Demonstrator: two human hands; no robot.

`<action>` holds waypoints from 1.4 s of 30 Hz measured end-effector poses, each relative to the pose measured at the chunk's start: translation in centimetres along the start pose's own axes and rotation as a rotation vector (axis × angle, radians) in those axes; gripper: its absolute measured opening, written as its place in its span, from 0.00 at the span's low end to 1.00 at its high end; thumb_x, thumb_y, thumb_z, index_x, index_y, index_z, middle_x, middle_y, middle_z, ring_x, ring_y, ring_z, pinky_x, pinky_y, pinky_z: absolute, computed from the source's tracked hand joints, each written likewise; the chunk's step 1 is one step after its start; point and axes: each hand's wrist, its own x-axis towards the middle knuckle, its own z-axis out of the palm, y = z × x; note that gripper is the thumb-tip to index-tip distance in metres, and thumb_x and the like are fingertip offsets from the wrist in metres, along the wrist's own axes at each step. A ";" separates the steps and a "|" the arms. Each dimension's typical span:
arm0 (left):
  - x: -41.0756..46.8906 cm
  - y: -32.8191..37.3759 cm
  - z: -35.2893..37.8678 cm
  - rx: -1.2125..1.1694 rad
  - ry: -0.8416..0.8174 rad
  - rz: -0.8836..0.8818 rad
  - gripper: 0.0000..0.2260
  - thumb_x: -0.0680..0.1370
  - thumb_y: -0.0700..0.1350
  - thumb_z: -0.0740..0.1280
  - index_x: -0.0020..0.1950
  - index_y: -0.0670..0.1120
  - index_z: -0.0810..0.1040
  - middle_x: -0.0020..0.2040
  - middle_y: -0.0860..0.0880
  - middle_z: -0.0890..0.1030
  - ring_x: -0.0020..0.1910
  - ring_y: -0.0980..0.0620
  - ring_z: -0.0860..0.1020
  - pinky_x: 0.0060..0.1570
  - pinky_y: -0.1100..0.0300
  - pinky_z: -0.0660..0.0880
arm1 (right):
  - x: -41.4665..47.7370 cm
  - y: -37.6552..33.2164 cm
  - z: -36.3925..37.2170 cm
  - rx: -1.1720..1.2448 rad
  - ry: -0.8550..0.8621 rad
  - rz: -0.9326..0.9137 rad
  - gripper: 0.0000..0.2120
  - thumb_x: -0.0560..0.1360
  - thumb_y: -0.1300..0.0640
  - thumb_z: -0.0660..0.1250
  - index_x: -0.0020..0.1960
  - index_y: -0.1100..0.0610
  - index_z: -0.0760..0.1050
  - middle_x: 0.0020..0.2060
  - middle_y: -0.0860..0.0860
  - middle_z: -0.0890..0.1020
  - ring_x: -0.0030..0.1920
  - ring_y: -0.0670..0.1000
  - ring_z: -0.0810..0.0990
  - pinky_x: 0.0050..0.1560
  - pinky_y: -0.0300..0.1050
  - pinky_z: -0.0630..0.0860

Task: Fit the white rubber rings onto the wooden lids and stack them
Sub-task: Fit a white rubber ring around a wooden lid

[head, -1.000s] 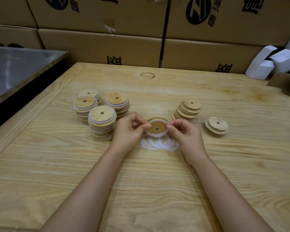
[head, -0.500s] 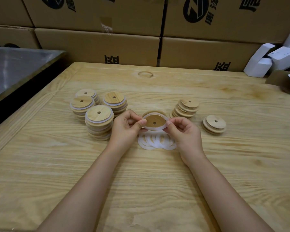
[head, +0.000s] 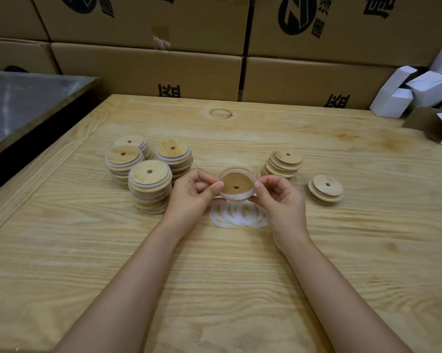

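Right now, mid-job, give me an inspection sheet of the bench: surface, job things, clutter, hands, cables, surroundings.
Surface: wooden table, with a round mark near the far edge.
Job's things: lid held above the table, ring round it, seating unclear; loose rings piled beneath; four ringed stacks at left; two plain stacks at right.
Clutter: white boxes and a brown box at the far right corner.
Hands: left hand pinches the lid's left edge; right hand pinches its right edge.
Cables: nothing seen.
Surroundings: cartons stacked behind; metal top at left.
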 end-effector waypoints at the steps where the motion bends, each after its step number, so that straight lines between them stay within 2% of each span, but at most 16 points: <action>1: -0.1 0.0 0.0 0.030 -0.034 -0.007 0.07 0.75 0.33 0.67 0.48 0.43 0.74 0.34 0.47 0.84 0.34 0.50 0.83 0.36 0.60 0.80 | 0.0 0.0 0.0 -0.010 0.021 -0.008 0.07 0.74 0.64 0.68 0.41 0.54 0.78 0.40 0.53 0.83 0.43 0.52 0.81 0.50 0.55 0.78; 3: -0.3 0.0 0.1 0.085 -0.118 -0.020 0.14 0.75 0.34 0.68 0.57 0.47 0.74 0.39 0.45 0.85 0.39 0.46 0.84 0.40 0.58 0.81 | 0.1 -0.1 -0.2 -0.022 0.053 -0.032 0.06 0.74 0.64 0.68 0.42 0.54 0.77 0.40 0.51 0.82 0.43 0.50 0.81 0.49 0.50 0.78; 5: -0.4 0.0 0.2 0.110 -0.185 -0.031 0.16 0.74 0.36 0.69 0.61 0.46 0.74 0.42 0.41 0.85 0.42 0.42 0.83 0.44 0.53 0.81 | 0.2 -0.2 -0.4 -0.033 0.058 -0.059 0.07 0.74 0.65 0.67 0.42 0.54 0.77 0.39 0.50 0.82 0.42 0.47 0.80 0.48 0.44 0.77; 8: -0.5 0.0 0.5 0.117 -0.209 -0.043 0.14 0.73 0.41 0.70 0.59 0.45 0.77 0.43 0.39 0.84 0.41 0.41 0.83 0.42 0.51 0.82 | 0.1 -0.4 -0.2 -0.063 0.006 -0.100 0.08 0.74 0.66 0.67 0.42 0.54 0.76 0.38 0.48 0.81 0.41 0.44 0.80 0.45 0.36 0.76; 12: -0.4 0.0 0.7 0.116 -0.181 -0.036 0.09 0.77 0.39 0.67 0.56 0.47 0.77 0.42 0.39 0.84 0.38 0.44 0.83 0.39 0.53 0.82 | -0.2 -0.4 0.0 -0.106 -0.037 -0.162 0.10 0.74 0.66 0.67 0.42 0.52 0.76 0.37 0.45 0.80 0.40 0.39 0.79 0.42 0.31 0.74; 16: -0.4 -0.1 0.7 0.071 -0.160 -0.016 0.08 0.77 0.37 0.66 0.53 0.47 0.75 0.43 0.38 0.84 0.38 0.44 0.83 0.38 0.54 0.82 | -0.3 -0.3 0.1 -0.133 -0.049 -0.190 0.09 0.74 0.65 0.68 0.42 0.51 0.76 0.38 0.45 0.80 0.41 0.39 0.80 0.41 0.30 0.74; 19: -0.4 -0.1 0.6 0.037 -0.152 -0.008 0.08 0.77 0.35 0.65 0.52 0.47 0.75 0.41 0.44 0.84 0.39 0.47 0.84 0.37 0.56 0.82 | -0.4 -0.2 0.3 -0.160 -0.049 -0.201 0.10 0.74 0.65 0.69 0.41 0.50 0.75 0.37 0.43 0.81 0.41 0.38 0.80 0.42 0.30 0.73; 23: -0.2 -0.3 0.5 0.040 -0.147 0.039 0.09 0.77 0.33 0.64 0.50 0.46 0.75 0.41 0.46 0.84 0.43 0.49 0.83 0.43 0.54 0.82 | -0.2 0.0 0.3 -0.093 -0.017 -0.151 0.10 0.72 0.66 0.70 0.39 0.52 0.77 0.37 0.41 0.82 0.42 0.39 0.81 0.46 0.31 0.74; 30: -0.1 -0.4 0.6 0.021 -0.151 0.062 0.10 0.78 0.31 0.61 0.51 0.46 0.74 0.46 0.44 0.82 0.47 0.51 0.82 0.49 0.56 0.80 | 0.0 -0.1 0.2 0.017 -0.018 -0.062 0.09 0.73 0.68 0.67 0.40 0.56 0.77 0.41 0.47 0.83 0.46 0.48 0.81 0.55 0.46 0.77; 36: 0.0 -0.3 0.7 -0.083 -0.139 0.000 0.11 0.78 0.30 0.59 0.53 0.45 0.73 0.50 0.41 0.79 0.50 0.48 0.81 0.48 0.58 0.80 | -0.1 -0.4 0.1 -0.002 -0.040 -0.093 0.09 0.74 0.68 0.67 0.40 0.55 0.77 0.40 0.45 0.82 0.46 0.44 0.81 0.52 0.37 0.75; 39: -0.1 -0.2 0.6 -0.124 -0.164 -0.043 0.10 0.79 0.31 0.59 0.53 0.45 0.73 0.48 0.42 0.80 0.48 0.49 0.82 0.47 0.57 0.81 | -0.2 -0.4 0.1 -0.091 -0.047 -0.166 0.11 0.74 0.68 0.67 0.40 0.52 0.77 0.38 0.44 0.82 0.44 0.41 0.80 0.47 0.32 0.74; 42: -0.1 -0.1 0.5 -0.073 -0.239 -0.066 0.07 0.78 0.34 0.62 0.53 0.44 0.72 0.47 0.41 0.81 0.45 0.48 0.82 0.45 0.54 0.81 | 0.0 -0.2 -0.4 -0.148 -0.029 -0.176 0.12 0.73 0.67 0.68 0.40 0.51 0.77 0.38 0.43 0.82 0.42 0.40 0.80 0.46 0.31 0.74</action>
